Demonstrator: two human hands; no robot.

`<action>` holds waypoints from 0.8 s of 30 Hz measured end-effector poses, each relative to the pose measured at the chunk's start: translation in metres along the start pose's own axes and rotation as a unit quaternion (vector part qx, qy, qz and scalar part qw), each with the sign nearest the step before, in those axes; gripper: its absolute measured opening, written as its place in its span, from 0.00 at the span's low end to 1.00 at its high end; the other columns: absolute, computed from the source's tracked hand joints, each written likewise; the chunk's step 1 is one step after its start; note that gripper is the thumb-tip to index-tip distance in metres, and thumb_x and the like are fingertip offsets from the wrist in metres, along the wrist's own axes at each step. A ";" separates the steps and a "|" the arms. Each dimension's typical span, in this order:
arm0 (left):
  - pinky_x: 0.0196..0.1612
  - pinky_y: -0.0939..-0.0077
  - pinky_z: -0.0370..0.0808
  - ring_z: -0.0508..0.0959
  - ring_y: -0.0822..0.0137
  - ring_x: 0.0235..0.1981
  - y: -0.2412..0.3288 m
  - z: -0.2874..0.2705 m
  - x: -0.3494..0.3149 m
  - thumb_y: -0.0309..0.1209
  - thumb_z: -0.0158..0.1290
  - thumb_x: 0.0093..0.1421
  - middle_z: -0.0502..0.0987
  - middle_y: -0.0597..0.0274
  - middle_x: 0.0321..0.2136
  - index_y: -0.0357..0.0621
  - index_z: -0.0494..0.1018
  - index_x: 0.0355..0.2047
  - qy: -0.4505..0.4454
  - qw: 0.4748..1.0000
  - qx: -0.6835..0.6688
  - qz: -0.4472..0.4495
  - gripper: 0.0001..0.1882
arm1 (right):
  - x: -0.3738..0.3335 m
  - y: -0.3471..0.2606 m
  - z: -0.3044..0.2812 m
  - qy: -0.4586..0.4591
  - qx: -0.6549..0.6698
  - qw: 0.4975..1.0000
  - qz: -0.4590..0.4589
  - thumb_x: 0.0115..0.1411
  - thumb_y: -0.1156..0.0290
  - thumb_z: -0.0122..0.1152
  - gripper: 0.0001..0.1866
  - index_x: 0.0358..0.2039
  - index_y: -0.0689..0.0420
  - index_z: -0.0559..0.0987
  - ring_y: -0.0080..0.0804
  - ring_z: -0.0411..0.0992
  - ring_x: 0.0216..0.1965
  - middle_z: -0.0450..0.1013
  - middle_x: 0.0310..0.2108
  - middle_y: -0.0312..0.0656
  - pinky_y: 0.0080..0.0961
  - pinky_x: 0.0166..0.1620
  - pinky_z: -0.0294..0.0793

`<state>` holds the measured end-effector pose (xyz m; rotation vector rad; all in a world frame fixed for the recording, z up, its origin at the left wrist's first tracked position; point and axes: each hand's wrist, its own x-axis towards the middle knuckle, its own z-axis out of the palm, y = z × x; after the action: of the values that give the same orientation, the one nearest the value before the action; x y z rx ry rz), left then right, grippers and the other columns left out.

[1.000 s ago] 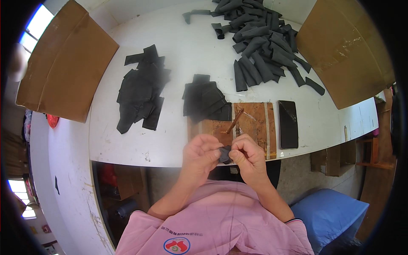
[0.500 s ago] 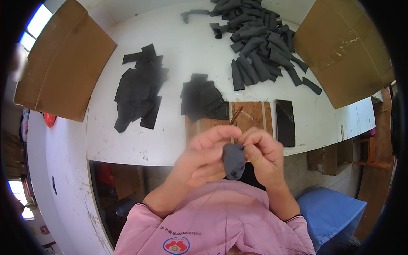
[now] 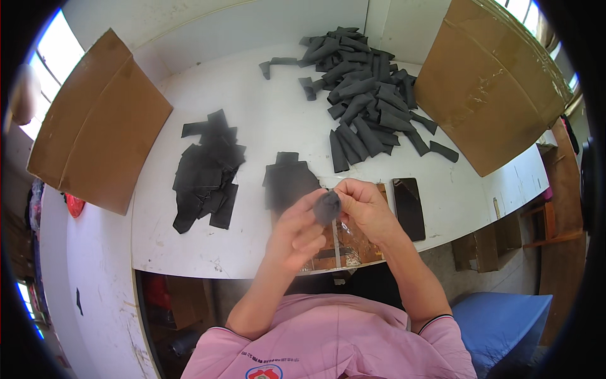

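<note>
A small dark grey fabric tube [image 3: 327, 208] is held up between my two hands, its end facing up at me. My left hand [image 3: 295, 230] grips it from the left, the lower fingers curled loosely under it. On its right edge the thumb and fingers of my right hand [image 3: 366, 208] are pinched together. Below the hands lies a brown board [image 3: 360, 243] with pale strips, partly hidden by them. Just beyond my left hand is a stack of flat dark fabric pieces [image 3: 290, 180].
A larger pile of flat dark pieces [image 3: 205, 177] lies at the left. Many rolled grey tubes [image 3: 372, 95] are heaped at the far right. A black phone-like slab [image 3: 409, 208] sits right of the board. Cardboard sheets stand left [image 3: 101, 126] and right [image 3: 495, 82].
My view has tipped up, so the table sits lower in the picture. Both hands have moved forward over the board with the tube. A brown pointed stick seen beside them before no longer shows.
</note>
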<state>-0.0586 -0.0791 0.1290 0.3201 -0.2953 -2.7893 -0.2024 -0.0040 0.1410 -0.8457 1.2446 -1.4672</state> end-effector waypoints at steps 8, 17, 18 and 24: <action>0.14 0.91 0.56 0.63 0.84 0.14 -0.018 0.001 0.000 0.21 0.49 0.53 0.73 0.63 0.27 0.36 0.63 0.43 0.098 0.921 0.336 0.173 0.16 | 0.000 0.031 -0.014 -0.040 0.053 0.998 0.000 0.58 0.67 0.49 0.10 0.23 0.58 0.69 0.13 0.59 0.22 0.63 0.19 0.27 0.12 0.26 0.59; 0.34 0.85 0.66 0.69 0.74 0.33 0.000 0.015 0.008 0.20 0.49 0.53 0.71 0.60 0.34 0.36 0.71 0.37 -0.037 0.647 0.659 0.382 0.09 | -0.020 0.008 -0.010 0.113 -0.195 0.974 -0.037 0.54 0.70 0.47 0.07 0.27 0.61 0.70 0.18 0.60 0.22 0.62 0.18 0.33 0.17 0.27 0.62; 0.34 0.85 0.66 0.68 0.74 0.32 -0.003 0.017 0.007 0.19 0.49 0.53 0.71 0.60 0.33 0.35 0.72 0.31 -0.003 0.710 0.612 0.348 0.04 | -0.025 -0.002 -0.007 0.112 -0.204 0.966 -0.110 0.53 0.68 0.51 0.09 0.28 0.61 0.70 0.21 0.62 0.22 0.63 0.18 0.36 0.19 0.28 0.63; 0.36 0.82 0.67 0.69 0.75 0.33 -0.014 0.024 0.003 0.20 0.46 0.55 0.71 0.62 0.31 0.37 0.70 0.28 0.043 0.775 0.466 0.424 0.03 | -0.026 -0.041 0.014 0.064 -0.543 0.795 -0.263 0.44 0.56 0.62 0.23 0.33 0.61 0.70 0.35 0.68 0.26 0.68 0.23 0.42 0.26 0.29 0.68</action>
<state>-0.0718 -0.0635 0.1482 0.3850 -1.3992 -1.5448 -0.1926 0.0162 0.1859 -2.0071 2.1112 -1.1073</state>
